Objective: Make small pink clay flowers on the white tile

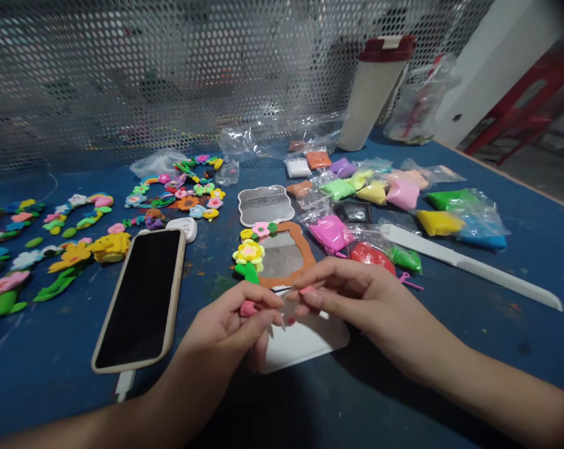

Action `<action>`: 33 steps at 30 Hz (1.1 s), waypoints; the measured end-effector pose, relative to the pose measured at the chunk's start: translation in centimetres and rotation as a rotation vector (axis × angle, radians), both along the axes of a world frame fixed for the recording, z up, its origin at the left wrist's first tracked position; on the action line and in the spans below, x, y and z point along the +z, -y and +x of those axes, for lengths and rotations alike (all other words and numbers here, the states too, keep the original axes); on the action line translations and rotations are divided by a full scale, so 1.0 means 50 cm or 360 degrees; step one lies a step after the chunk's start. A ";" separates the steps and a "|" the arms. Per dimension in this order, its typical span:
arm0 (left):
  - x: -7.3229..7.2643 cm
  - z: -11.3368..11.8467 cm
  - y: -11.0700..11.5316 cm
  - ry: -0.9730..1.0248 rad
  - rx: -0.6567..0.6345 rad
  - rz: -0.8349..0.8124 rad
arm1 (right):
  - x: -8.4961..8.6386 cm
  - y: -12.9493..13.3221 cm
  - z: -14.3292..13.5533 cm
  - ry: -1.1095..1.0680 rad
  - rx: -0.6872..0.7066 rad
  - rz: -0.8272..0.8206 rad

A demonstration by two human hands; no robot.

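Observation:
My left hand point(237, 324) is closed, with a lump of pink clay point(248, 308) held in its curled fingers. Close beside it, my right hand point(351, 290) pinches a small bit of pink clay point(307, 289) between thumb and fingers. Both hands hover over a white board point(310, 343). Just beyond them lies a mirror point(282, 254) edged in brown clay, with a yellow flower point(248, 252), a pink flower point(261, 229) and green leaves along its left side. A second scalloped mirror point(265, 206) rests behind it, reflecting the perforated panel.
At left are a phone point(139, 299) on a cable and several clay flower ornaments point(188, 201). Bagged coloured clay point(331, 234) spreads across the right side, near a white comb-like tool point(473, 267). A tumbler point(375, 93) stands by the perforated metal panel point(169, 75).

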State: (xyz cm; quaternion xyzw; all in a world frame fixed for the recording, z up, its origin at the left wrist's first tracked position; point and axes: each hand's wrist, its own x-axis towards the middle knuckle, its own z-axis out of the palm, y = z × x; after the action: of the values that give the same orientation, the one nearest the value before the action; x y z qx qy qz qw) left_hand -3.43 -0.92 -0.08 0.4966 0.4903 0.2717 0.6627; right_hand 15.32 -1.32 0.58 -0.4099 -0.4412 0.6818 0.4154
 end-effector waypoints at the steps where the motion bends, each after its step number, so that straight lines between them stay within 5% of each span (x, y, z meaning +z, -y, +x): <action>1: 0.001 0.000 -0.001 -0.0011 0.0004 0.0001 | 0.000 0.000 0.001 -0.0008 -0.0003 -0.0007; 13: 0.000 0.004 -0.012 0.0015 0.0028 -0.0062 | 0.005 0.003 0.002 0.0091 0.0020 -0.0012; 33: -0.010 -0.004 -0.011 0.0042 0.0023 0.0021 | 0.010 0.010 0.020 0.0916 0.0199 0.0476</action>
State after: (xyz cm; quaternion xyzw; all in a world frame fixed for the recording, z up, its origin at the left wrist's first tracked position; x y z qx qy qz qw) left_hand -3.63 -0.36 -0.57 0.4938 0.4834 0.2861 0.6638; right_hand 16.32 -1.84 1.09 -0.4923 -0.6598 0.4899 0.2867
